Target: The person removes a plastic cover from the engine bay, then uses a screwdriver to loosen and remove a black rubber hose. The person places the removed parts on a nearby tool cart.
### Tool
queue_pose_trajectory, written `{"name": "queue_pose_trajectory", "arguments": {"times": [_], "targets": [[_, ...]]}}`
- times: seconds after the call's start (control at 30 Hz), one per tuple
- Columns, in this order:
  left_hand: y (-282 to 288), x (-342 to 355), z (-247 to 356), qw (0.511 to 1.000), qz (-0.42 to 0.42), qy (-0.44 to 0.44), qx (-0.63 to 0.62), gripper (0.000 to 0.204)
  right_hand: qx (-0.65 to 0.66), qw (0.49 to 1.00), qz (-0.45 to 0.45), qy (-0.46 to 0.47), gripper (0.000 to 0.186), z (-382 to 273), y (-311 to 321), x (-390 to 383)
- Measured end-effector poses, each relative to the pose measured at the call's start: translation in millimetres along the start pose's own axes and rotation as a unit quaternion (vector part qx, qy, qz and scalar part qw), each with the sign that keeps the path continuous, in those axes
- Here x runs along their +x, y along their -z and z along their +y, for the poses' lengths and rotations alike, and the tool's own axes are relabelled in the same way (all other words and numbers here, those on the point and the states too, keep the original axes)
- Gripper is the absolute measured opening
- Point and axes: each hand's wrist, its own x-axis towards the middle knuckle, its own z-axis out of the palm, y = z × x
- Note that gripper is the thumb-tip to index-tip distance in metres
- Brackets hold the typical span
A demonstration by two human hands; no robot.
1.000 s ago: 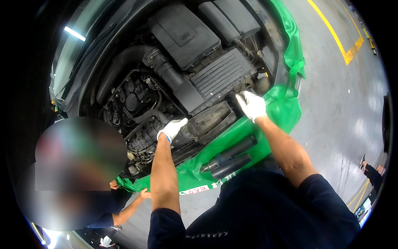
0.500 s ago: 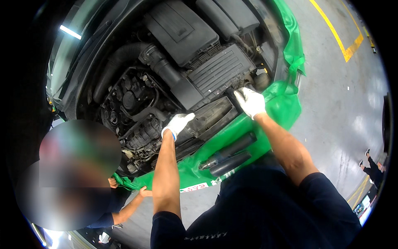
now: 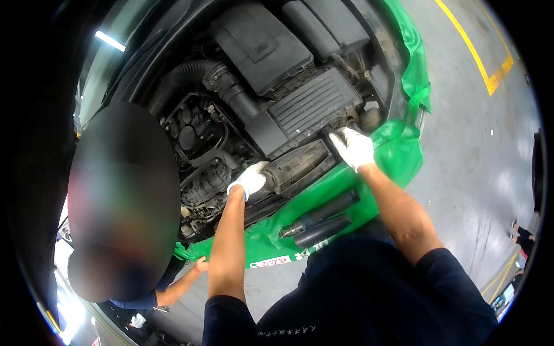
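Both my hands wear white gloves and are over a car's open engine bay. My left hand (image 3: 250, 179) is closed at the left end of a long black air intake duct (image 3: 301, 166) lying along the front of the bay. At the duct's right end is my right hand (image 3: 353, 148), its fingers bent down by the corner and the fingertips partly hidden. Just behind the duct sits the ribbed black air filter box (image 3: 316, 102). Near me, a black pipe with a metal end (image 3: 326, 212) and a shorter black tube (image 3: 323, 232) lie on the green protective cover (image 3: 398, 158).
A larger black box (image 3: 262, 49) and a corrugated hose (image 3: 187, 75) stand farther back. The engine (image 3: 202, 187) is at left. A co-worker leans in there, one hand (image 3: 201, 264) on the green cover's edge. Grey floor with a yellow line (image 3: 470, 46) lies at right.
My left hand's fingers have curled in at the duct's end. My right hand stays by the other end. The co-worker's head has moved farther over the bay, and the view has shifted slightly.
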Motion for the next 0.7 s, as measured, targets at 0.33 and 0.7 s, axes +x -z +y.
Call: {"name": "queue_pose_trajectory", "arguments": {"times": [0.33, 0.7], "targets": [[-47.1, -19.3, 31.8, 0.941, 0.246, 0.049, 0.229, 0.038, 0.034, 0.998, 0.047, -0.006, 0.033, 5.9, -16.3, -21.0], [-156.5, -81.3, 52.5, 0.843, 0.53, 0.063, 0.06, 0.052, -0.082, 0.988, -0.12, 0.042, 0.073, -50.6, 72.5, -30.7]]}}
